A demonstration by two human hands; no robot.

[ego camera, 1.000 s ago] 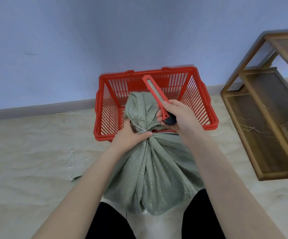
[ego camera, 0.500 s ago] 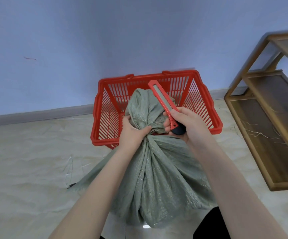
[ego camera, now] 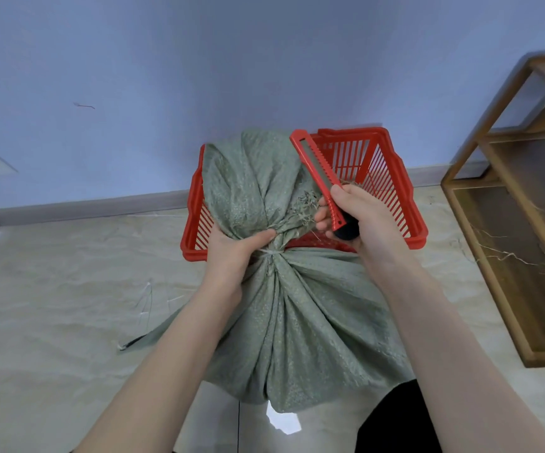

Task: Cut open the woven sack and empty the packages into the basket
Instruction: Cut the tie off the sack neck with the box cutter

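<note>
Floor (ego camera: 52, 305): left hand (ego camera: 232, 253) grips sack (ego camera: 297, 315) neck; knife (ego camera: 317, 178) beside.

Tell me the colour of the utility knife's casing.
Red, with a black end cap; the utility knife shows clearly in the head view, held in the right hand.

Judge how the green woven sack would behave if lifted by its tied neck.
Probably floppy: the woven sack falls in soft folds below the tie. Its bulging body suggests some weight. The neck bunches easily in the left hand, so it likely grips well.
</note>
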